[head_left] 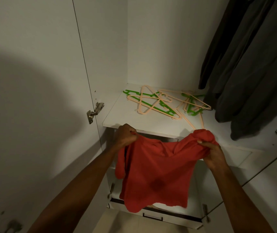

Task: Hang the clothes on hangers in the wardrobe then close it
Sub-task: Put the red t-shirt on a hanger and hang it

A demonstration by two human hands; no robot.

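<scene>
A red shirt point(156, 174) hangs spread between my hands in front of the open wardrobe. My left hand point(126, 134) grips its left shoulder in a fist. My right hand point(213, 153) pinches the bunched right shoulder. A peach hanger point(200, 122) runs from the shelf into the bunched cloth by my right hand; its lower part is hidden. Several green and peach hangers point(161, 102) lie in a loose pile on the white shelf point(117, 115) behind the shirt.
Dark grey garments point(252, 64) hang at the right inside the wardrobe. The left door point(33, 98) stands open with a metal hinge point(94, 111). Below the shirt a white drawer point(152, 216) is pulled out. A mirrored door edge point(269, 165) sits at right.
</scene>
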